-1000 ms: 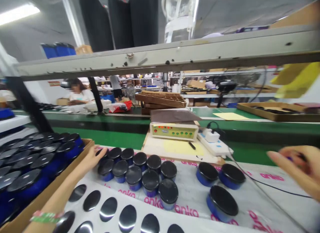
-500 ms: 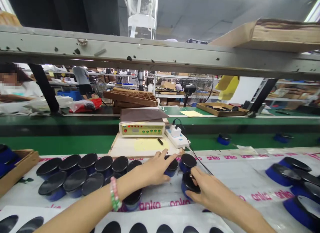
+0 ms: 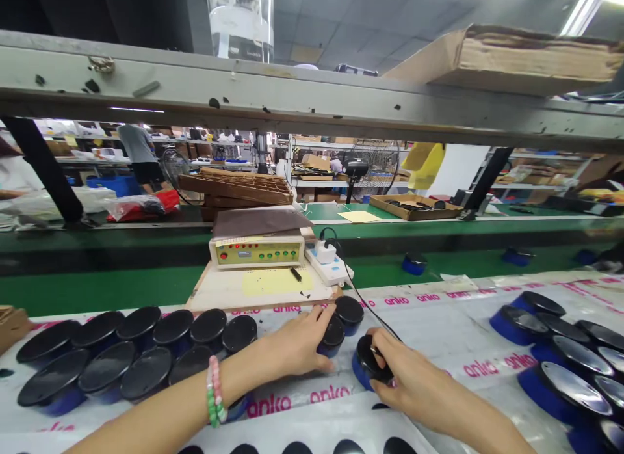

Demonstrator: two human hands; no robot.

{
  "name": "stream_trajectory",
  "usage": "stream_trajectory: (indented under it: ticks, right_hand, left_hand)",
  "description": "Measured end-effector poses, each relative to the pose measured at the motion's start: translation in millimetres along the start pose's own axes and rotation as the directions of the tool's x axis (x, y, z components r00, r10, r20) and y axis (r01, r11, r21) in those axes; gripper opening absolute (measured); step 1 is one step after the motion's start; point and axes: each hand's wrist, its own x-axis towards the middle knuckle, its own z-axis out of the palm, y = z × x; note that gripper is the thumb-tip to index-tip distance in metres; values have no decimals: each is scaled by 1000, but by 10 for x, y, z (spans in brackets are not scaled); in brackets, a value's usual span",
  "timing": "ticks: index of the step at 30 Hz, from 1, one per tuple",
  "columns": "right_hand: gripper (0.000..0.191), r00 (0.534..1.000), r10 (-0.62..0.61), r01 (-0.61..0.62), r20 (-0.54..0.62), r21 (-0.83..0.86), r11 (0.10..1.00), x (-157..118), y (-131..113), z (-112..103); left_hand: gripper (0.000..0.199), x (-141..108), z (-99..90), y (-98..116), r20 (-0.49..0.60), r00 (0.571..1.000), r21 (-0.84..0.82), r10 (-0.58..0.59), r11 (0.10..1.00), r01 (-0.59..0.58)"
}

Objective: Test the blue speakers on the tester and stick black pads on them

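My left hand (image 3: 297,342) reaches across the bench, thumb and forefinger around a small round blue piece with a glossy black top (image 3: 333,337). That piece sits close against a similar round piece (image 3: 350,312) just behind it. Farther right, my right hand (image 3: 402,376) grips another blue-and-black round piece (image 3: 366,360) from its right side. Part of its top is hidden by my fingers. Two rows of the same round pieces (image 3: 134,327) stand to the left, partly behind my left forearm.
A white sheet with black discs (image 3: 297,446) lies in front. Behind stand a control box (image 3: 258,251) and a white power strip (image 3: 327,265) with a cable. More round pieces (image 3: 560,360) are grouped at right; others ride a green belt (image 3: 385,278). A shelf beam (image 3: 292,93) crosses above.
My view has turned right. The left-hand piece has shifted right, closer to the rear piece. My right hand has drawn its piece rightward, away from that rear piece.
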Motion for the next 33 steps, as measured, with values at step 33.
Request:
stream_trajectory:
  ticks: [33]
  right_hand:
    - [32, 882, -443, 466, -160, 429, 774, 331, -800, -922]
  left_hand:
    - [72, -390, -193, 463, 141, 981, -979, 131, -129, 158]
